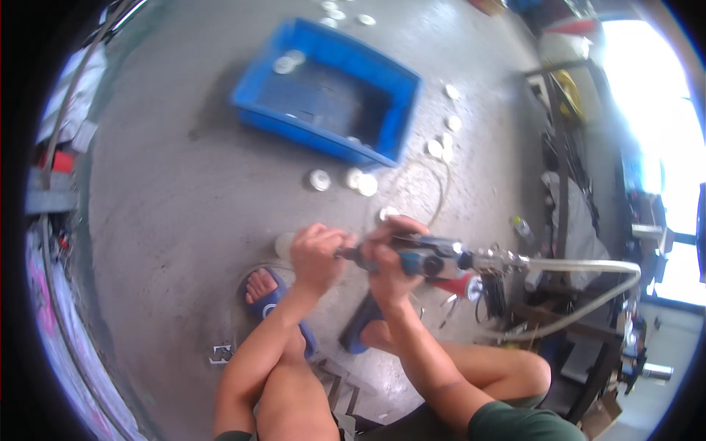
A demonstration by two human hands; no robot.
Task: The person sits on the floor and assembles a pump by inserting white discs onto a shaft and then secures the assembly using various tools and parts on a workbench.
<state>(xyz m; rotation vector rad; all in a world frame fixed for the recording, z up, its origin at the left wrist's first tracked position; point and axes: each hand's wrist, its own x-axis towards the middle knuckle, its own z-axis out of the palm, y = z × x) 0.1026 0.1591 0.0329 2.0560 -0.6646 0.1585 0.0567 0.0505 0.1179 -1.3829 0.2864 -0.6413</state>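
My right hand (391, 275) is wrapped round an air-powered hand tool (434, 259) with a dark and blue body. A pale air hose (588, 264) runs from a metal fitting on its rear end. My left hand (318, 253) is closed at the tool's front end, near its tip. Whatever its fingers grip is hidden and blurred. Just beyond the left hand, a pale round piece (284, 246) lies on the floor, partly covered. Another white disc (388, 213) shows beside the right hand's fingers.
A blue plastic crate (254, 116) stands on the grey floor ahead, with a few white discs inside. Several white discs (319, 180) lie around it. At the right are a cluttered rack (562, 147) and a red-and-white can (463, 287). My slippered feet flank the work; a small metal bracket (220, 354) lies left.
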